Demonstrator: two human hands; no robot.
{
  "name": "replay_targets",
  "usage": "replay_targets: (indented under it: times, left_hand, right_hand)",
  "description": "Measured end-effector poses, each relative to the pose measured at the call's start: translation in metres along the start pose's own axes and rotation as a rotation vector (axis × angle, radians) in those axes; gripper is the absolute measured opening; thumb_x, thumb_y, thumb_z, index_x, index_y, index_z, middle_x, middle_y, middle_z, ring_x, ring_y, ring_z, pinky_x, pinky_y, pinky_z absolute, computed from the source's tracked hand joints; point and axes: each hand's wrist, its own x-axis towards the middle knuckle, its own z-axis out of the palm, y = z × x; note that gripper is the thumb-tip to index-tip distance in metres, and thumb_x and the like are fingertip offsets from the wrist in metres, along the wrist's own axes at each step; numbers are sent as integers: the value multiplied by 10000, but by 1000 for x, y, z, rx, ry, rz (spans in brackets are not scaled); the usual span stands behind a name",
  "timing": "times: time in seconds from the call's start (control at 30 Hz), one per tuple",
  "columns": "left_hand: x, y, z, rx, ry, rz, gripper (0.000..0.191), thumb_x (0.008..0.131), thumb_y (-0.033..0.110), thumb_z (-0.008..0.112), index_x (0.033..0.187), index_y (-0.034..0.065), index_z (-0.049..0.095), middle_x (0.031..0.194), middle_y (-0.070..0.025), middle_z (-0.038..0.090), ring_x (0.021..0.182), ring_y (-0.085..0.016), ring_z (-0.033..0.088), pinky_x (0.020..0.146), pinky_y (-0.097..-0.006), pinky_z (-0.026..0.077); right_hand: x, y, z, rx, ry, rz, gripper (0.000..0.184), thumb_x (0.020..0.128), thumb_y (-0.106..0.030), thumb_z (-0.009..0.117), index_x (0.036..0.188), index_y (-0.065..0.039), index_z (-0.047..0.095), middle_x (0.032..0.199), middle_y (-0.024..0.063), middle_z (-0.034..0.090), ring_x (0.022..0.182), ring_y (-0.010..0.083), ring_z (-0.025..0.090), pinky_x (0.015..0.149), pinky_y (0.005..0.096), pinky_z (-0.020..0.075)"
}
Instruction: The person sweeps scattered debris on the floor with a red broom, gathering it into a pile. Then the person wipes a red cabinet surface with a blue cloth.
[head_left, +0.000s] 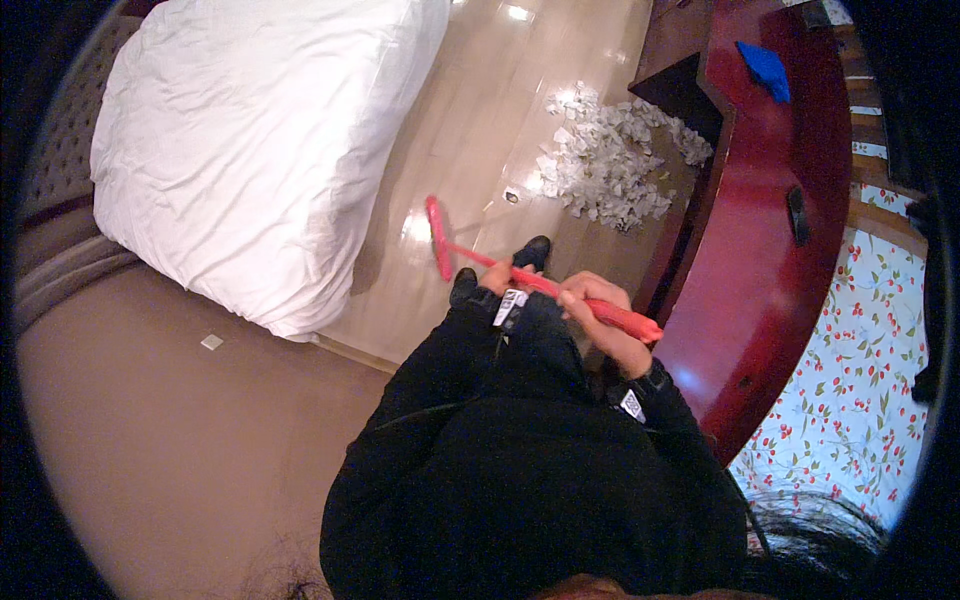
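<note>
Both my hands grip the red handle (540, 283) of a long-handled floor sweeper, either a broom or a squeegee; I cannot tell which. My left hand (496, 278) is lower on the handle, partly behind it. Closer to my body, my right hand (600, 306) wraps the thick upper end, whose tip sticks out past my fingers. The narrow red head (439, 240) is at floor level, just ahead of my dark shoes (534, 251). Beyond it to the right, many torn white paper-like scraps (607, 161) lie heaped on the glossy floor (465, 142).
A bed with a white cover (255, 142) stands on the left. Along my right runs a glossy dark-red desk (750, 247), bearing a blue item (765, 71) and a black handheld device (797, 216). A small dark-centred scrap (511, 196) lies apart from the heap.
</note>
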Motion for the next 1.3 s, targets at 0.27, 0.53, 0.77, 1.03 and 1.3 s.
replay_targets:
  times: [0.27, 0.53, 0.77, 1.03, 1.3]
  left_hand:
    - [43, -75, 172, 182, -333, -99, 540, 1038, 493, 461, 1210, -16, 403, 924, -205, 609, 906, -421, 639, 791, -510, 589]
    - [23, -109, 245, 189, -317, -132, 414, 1027, 430, 530, 955, 22, 531, 767, -143, 595, 748, -329, 608, 780, -521, 565]
    - [41, -107, 280, 467, -74, -107, 286, 1014, 302, 586, 1057, 27, 520, 881, -141, 601, 799, -300, 618, 745, -484, 559]
    - [45, -135, 347, 304, -267, -219, 238, 992, 258, 634, 1040, 55, 520, 852, -117, 593, 807, -278, 598, 797, -468, 539]
    - [65, -123, 398, 302, -572, -453, 374, 998, 378, 606, 824, 54, 535, 745, -77, 582, 695, -229, 573, 775, -414, 533]
  right_hand:
    - [0, -44, -115, -248, 172, -52, 225, 922, -104, 645, 741, -20, 541, 827, 84, 602, 744, 175, 571, 685, 314, 461]
    - [-22, -47, -201, -71, 308, -90, 219, 895, -128, 681, 747, -22, 559, 817, 109, 619, 690, 205, 599, 653, 336, 488]
    - [12, -5, -246, 30, 300, -23, 230, 910, -95, 672, 750, -16, 527, 800, 74, 588, 758, 181, 557, 723, 312, 459]
    - [34, -25, -292, -128, 318, -66, 250, 884, -95, 705, 731, -8, 526, 775, 78, 573, 713, 203, 553, 676, 321, 455]
    - [75, -61, -284, -440, 309, -62, 288, 794, -157, 774, 726, -31, 524, 758, 114, 591, 685, 324, 616, 631, 384, 494]
